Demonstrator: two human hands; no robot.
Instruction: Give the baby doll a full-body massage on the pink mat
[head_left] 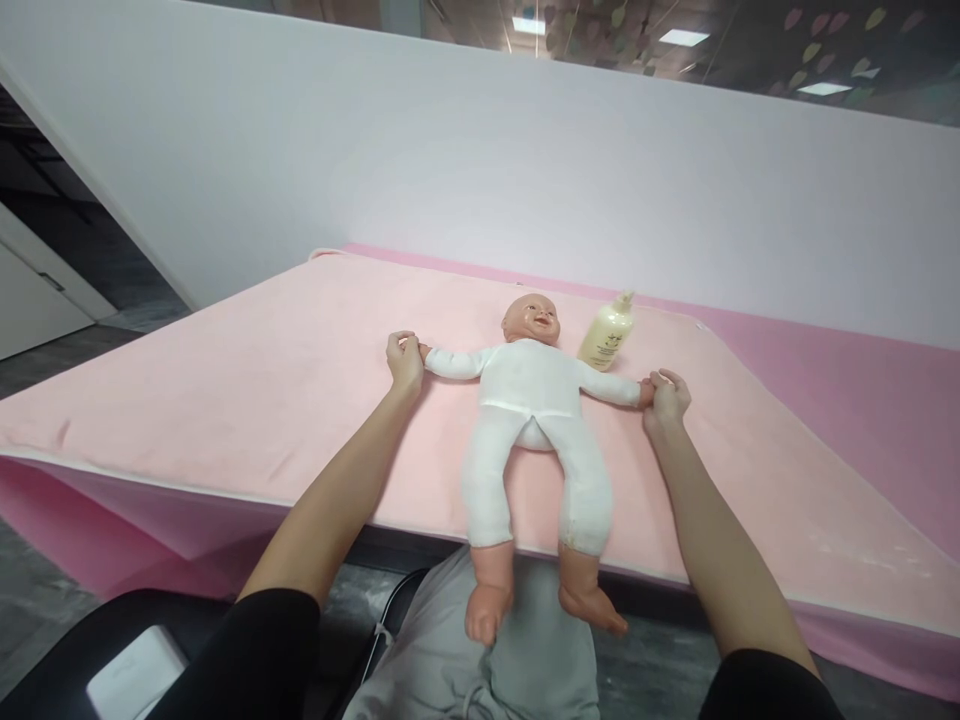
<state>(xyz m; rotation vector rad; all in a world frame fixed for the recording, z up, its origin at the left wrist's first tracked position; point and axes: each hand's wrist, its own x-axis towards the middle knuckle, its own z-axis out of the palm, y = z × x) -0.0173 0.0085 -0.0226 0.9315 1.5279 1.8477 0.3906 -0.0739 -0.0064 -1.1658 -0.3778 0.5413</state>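
A baby doll (531, 385) with a white cloth body lies on its back on a pink towel-like cover (285, 400). Its head points away from me, and its bare feet hang past the table's near edge. Both doll arms are stretched out sideways. My left hand (406, 360) is closed around the doll's hand on the left. On the other side, my right hand (667, 397) grips the doll's other hand. Beside the doll's head, to the right, a pale yellow pump bottle (607, 332) leans or lies tilted on the cover.
A white partition (480, 160) rises behind the table. Pink cloth (847, 400) shows under the cover at the right and hangs at the front left. A white box-like object (136, 675) rests on a black chair (82, 630) at lower left. My legs are under the near edge.
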